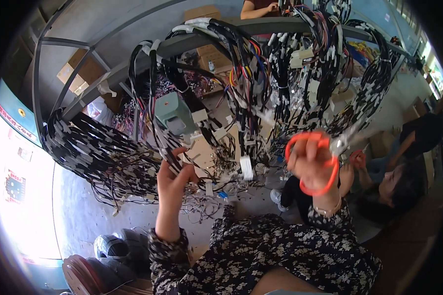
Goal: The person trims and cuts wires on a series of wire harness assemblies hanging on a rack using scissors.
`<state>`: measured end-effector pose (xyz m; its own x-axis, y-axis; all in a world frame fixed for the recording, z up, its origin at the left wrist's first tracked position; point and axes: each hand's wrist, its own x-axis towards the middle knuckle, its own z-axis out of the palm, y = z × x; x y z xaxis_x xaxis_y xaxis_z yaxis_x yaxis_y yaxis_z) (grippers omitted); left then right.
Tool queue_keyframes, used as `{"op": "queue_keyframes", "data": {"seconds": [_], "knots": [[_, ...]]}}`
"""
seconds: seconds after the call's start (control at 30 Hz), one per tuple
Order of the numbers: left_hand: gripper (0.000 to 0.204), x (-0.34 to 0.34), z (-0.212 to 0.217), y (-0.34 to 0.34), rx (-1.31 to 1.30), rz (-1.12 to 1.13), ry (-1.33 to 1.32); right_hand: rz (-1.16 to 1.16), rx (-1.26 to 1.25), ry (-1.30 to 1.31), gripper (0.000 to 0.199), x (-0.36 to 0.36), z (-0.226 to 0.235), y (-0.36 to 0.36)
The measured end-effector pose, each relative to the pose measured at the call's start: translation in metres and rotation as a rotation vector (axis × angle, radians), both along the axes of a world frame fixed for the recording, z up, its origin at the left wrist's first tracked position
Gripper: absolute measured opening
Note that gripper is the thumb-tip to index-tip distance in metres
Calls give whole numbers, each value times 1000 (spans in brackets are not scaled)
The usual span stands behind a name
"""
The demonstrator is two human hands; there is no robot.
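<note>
My left hand (174,174) reaches up to the hanging cables, its thumb and fingers closed round a thin bundle of black and white wires (168,154). To the right, my right hand (311,164) is raised with its fingers in the orange-red loops of a pair of scissors (338,146). The blades point up and right, away from my left hand, and are blurred. A white tag (245,167) hangs between my hands. Thick wire harnesses (251,73) with white connectors and coloured strands droop ahead of me.
A grey metal rack (170,48) carries the harnesses. At right, a person (396,184) sits low, a hand near my scissors. Another person (261,10) stands behind the rack. A green plastic stool (174,112), cardboard boxes (79,71) and cable spools (86,275) stand around.
</note>
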<state>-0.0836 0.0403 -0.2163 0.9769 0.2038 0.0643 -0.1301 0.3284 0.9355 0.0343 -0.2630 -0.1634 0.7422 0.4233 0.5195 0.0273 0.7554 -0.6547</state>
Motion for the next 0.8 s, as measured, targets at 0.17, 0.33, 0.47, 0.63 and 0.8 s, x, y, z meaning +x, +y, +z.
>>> {"op": "queue_keyframes", "data": {"seconds": [0.17,0.33,0.47,0.63,0.8], "knots": [[60,-1,6,-79,1182,865,-345,395,-279,79,20,-32,9,-1],[48,-1,18,-107,1659,279,-329,271,-30,-118,23,-18,8,-42],[46,3,20,-119,1597,148,-190,353,113,-162,22,16,-16,-49],[41,24,-2,-94,1574,286,-339,-11,-143,-175,26,2,-42,-9],[28,22,-16,-78,369,614,-143,-302,-299,-177,30,-8,-85,15]]}}
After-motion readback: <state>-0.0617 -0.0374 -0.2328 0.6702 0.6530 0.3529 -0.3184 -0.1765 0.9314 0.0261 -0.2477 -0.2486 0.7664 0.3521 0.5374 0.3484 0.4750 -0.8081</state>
